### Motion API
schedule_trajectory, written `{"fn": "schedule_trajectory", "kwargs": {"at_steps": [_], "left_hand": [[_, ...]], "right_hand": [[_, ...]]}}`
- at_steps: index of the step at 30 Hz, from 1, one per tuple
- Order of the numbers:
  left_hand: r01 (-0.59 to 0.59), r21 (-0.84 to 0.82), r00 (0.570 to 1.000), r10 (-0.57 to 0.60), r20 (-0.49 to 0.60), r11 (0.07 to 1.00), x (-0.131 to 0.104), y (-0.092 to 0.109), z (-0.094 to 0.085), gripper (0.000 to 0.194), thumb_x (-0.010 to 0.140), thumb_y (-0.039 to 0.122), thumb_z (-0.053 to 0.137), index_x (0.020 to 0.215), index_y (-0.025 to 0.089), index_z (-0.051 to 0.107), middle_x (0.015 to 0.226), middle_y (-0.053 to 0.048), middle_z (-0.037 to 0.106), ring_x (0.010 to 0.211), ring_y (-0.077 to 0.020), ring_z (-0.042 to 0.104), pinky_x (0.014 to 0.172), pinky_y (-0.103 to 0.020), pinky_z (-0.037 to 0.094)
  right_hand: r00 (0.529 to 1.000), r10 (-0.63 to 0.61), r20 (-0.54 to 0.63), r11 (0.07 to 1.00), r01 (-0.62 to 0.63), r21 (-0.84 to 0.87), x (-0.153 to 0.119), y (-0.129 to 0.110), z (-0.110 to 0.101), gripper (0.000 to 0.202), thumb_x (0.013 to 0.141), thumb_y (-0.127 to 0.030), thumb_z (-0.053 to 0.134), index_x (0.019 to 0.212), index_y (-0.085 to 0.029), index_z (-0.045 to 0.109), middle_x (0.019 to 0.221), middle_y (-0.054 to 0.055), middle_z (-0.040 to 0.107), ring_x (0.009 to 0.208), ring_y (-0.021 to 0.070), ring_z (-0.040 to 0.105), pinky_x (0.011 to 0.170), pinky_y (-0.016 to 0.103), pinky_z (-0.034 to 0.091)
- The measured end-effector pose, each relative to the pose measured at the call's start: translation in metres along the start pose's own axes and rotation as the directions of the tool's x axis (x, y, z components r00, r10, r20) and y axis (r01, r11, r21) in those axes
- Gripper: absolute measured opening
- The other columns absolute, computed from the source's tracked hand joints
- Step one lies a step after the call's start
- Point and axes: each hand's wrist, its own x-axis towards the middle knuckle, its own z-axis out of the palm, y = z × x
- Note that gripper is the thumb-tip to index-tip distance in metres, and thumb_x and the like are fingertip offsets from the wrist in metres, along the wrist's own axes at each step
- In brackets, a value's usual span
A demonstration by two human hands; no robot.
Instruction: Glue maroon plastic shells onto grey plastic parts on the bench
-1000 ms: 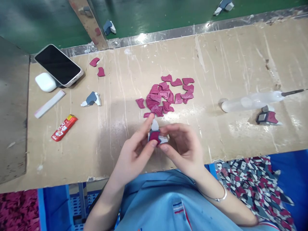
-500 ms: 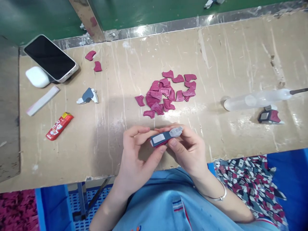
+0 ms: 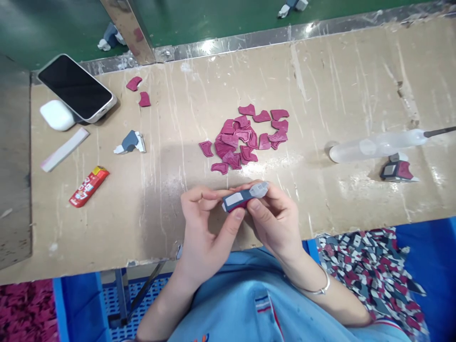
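Observation:
Between my two hands is a small assembled piece, dark blue-grey with a white panel, a maroon side and a light grey end. My left hand pinches its left end between thumb and fingers. The grey end at the right is gripped by my right hand, thumb on the near side. Just beyond my hands lies a loose pile of flat maroon pieces. A similar assembled piece rests at the right, beside a translucent bottle with a dark thin tip.
At the left lie a phone, a white case, a pale strip, a red packet and a blue-white part. Green surface beyond the metal edge carries more parts. Blue bins of pieces sit below the table.
Both hands have tilted the held piece slightly, showing more of its maroon side. On the green surface, parts have shifted left, and one now shows more fully near the metal post.

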Motion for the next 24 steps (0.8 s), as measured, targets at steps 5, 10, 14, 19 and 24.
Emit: {"fn": "schedule_trajectory", "kwargs": {"at_steps": [5,10,14,19,24], "left_hand": [[0.138,-0.114,0.990,-0.140,-0.005,0.984,0.003,0.008,-0.008,0.031,0.104,0.037,0.079,0.109,0.028,0.049,0.107,0.000,0.084,0.101,-0.0173,0.082,0.090,-0.029,0.062],[0.280,-0.236,0.960,-0.270,0.077,0.930,0.011,0.013,-0.010,0.043,0.097,0.053,0.084,0.100,0.027,0.049,0.082,0.005,0.078,0.075,-0.0152,0.075,0.078,-0.028,0.061],[0.343,-0.252,0.939,-0.325,0.111,0.905,0.016,0.016,-0.008,0.050,0.090,0.059,0.089,0.099,0.026,0.052,0.076,0.006,0.076,0.071,-0.0136,0.072,0.072,-0.025,0.058],[0.374,-0.265,0.924,-0.333,0.185,0.889,0.018,0.016,-0.009,0.053,0.087,0.059,0.091,0.097,0.025,0.052,0.077,0.004,0.076,0.066,-0.0128,0.069,0.065,-0.023,0.054],[0.412,-0.261,0.900,-0.344,0.269,0.873,0.020,0.016,-0.018,0.048,0.089,0.053,0.091,0.099,0.024,0.054,0.080,0.003,0.075,0.066,-0.0124,0.066,0.065,-0.023,0.053]], "right_hand": [[0.998,0.056,0.019,0.998,-0.056,0.010,0.003,-0.007,0.006,0.035,0.095,-0.060,0.083,0.096,-0.026,0.071,0.098,0.005,0.083,0.088,0.0227,0.085,0.076,0.032,0.074],[0.990,0.101,0.103,0.995,-0.100,-0.018,0.008,-0.011,0.000,0.046,0.089,-0.068,0.085,0.104,-0.027,0.074,0.096,0.003,0.083,0.082,0.0205,0.083,0.073,0.032,0.072],[0.986,0.071,0.150,0.997,-0.066,-0.039,0.010,-0.012,-0.006,0.041,0.093,-0.064,0.082,0.114,-0.029,0.079,0.112,0.006,0.086,0.097,0.0219,0.085,0.080,0.031,0.071],[0.989,0.022,0.145,1.000,-0.020,-0.018,0.010,-0.011,-0.004,0.033,0.095,-0.060,0.082,0.107,-0.029,0.083,0.101,0.003,0.084,0.088,0.0189,0.083,0.074,0.027,0.070],[0.982,0.057,0.178,0.997,-0.047,-0.057,0.011,-0.015,-0.005,0.039,0.095,-0.065,0.080,0.102,-0.027,0.083,0.094,0.003,0.081,0.085,0.0197,0.080,0.073,0.030,0.069]]}}
